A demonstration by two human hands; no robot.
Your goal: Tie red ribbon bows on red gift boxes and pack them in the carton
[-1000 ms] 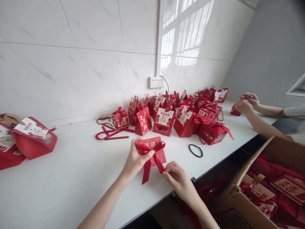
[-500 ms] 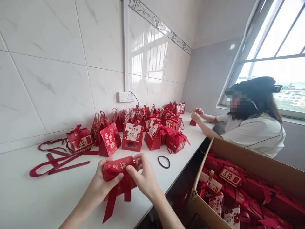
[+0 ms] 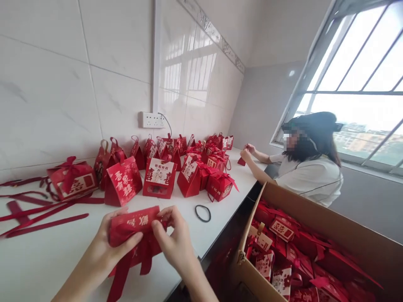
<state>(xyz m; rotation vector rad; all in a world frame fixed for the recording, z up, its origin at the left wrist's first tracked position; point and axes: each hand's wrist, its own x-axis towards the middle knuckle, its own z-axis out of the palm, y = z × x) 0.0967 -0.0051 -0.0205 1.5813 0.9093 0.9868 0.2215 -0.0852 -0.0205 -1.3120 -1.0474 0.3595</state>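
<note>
I hold a small red gift box (image 3: 135, 224) with gold characters just above the white counter (image 3: 47, 260). My left hand (image 3: 105, 251) grips its left end, thumb pressed on the red ribbon bow (image 3: 138, 251). My right hand (image 3: 174, 241) pinches the box's right side, fingers curled on the ribbon. The ribbon tails hang down below the box.
Several finished red boxes (image 3: 159, 176) stand in rows along the tiled wall. Loose red ribbons (image 3: 34, 216) lie at the left, a black hair tie (image 3: 203, 213) at the right. An open cardboard carton (image 3: 315, 251) of red boxes sits below the counter edge. Another person (image 3: 310, 167) works at the far end.
The view has swung right, bringing the other person and window into sight. My right hand came up from the ribbon tail onto the box; both hands stay on it.
</note>
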